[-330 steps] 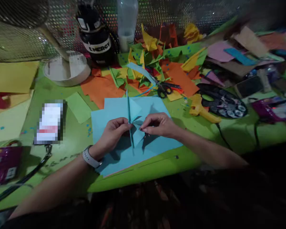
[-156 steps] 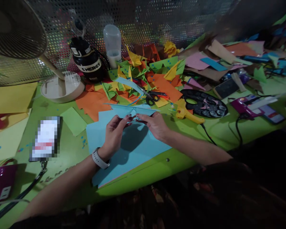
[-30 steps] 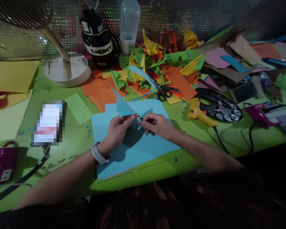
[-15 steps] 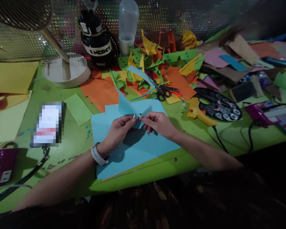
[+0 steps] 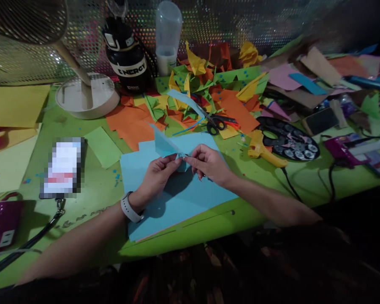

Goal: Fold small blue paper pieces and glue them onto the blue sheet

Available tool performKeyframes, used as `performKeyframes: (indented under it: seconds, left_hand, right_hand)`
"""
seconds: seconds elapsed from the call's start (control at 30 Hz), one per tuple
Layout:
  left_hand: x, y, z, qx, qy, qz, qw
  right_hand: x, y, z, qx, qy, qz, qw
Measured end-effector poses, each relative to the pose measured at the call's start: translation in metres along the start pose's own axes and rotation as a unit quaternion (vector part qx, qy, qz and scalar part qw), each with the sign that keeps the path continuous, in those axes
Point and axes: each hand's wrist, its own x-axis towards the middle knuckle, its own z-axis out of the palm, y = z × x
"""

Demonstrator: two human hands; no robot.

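A folded piece of light blue paper (image 5: 164, 143) is pinched between my two hands, its pointed flap standing up to the left. My left hand (image 5: 161, 172), below a watch with a pale strap (image 5: 131, 207), grips the paper between thumb and fingers. From the other side, my right hand (image 5: 209, 164) pinches the paper's gathered end, close to the left thumb. Exact folds at the fingertips are too small to make out. Beneath both hands lies a stack of light blue sheets (image 5: 190, 202).
Black-handled scissors (image 5: 215, 125) lie beyond the stack among folded paper scraps (image 5: 177, 109). A yellow glue gun (image 5: 266, 153) and a black palette (image 5: 291, 141) sit to the right. At left are a phone (image 5: 63, 166) and a fan base (image 5: 88, 97); a black bottle (image 5: 126, 59) stands behind.
The upright flap of the blue paper has tilted lower and to the left. My right hand has shifted slightly, its fingers still at the gathered end. The whole view has moved a little.
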Motion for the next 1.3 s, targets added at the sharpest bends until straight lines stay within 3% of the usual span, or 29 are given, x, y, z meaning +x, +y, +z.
performKeyframes:
  seconds: [0.57,1.3]
  left_hand:
    - [-0.0038,-0.0035,0.0019,-0.043,0.059,-0.038,0.997]
    - [-0.0037,0.0002,0.0036,-0.046,0.048,-0.017,0.998]
  right_hand:
    - [0.0003,0.0017,0.0036,-0.001,-0.001,-0.010,1.000]
    - [0.0008,0.0022,0.0026,-0.005,-0.017,-0.011,1.000]
